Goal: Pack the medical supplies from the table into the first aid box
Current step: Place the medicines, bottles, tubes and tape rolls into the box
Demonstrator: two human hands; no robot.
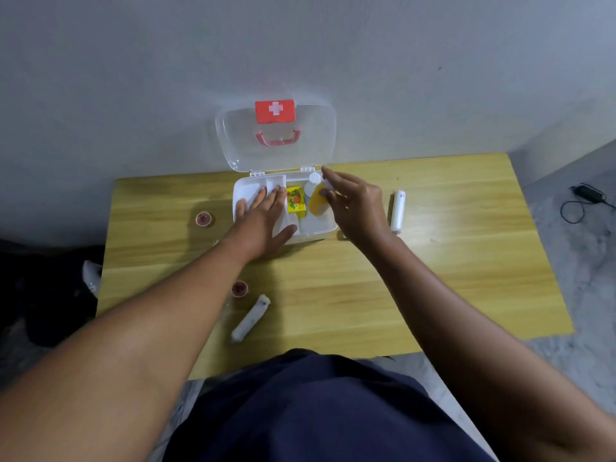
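The white first aid box (325,228) stands open at the table's far middle, its clear lid (233,135) leaning back against the wall. Inside lie a yellow carton (296,203) and a white-capped bottle (311,183). My left hand (263,218) rests flat, fingers spread, on the box's left tray. My right hand (353,203) holds an orange-yellow bottle (316,205) by its top, tilted over the box's right compartment. Two white bandage rolls lie on the table: one (397,210) right of the box, one (250,318) near the front. Two small red jars (204,219) (239,289) sit to the left.
The wooden table (466,278) stands against a grey wall. A black cable and adapter (586,195) lie on the floor at the right. Dark objects lie on the floor to the left of the table.
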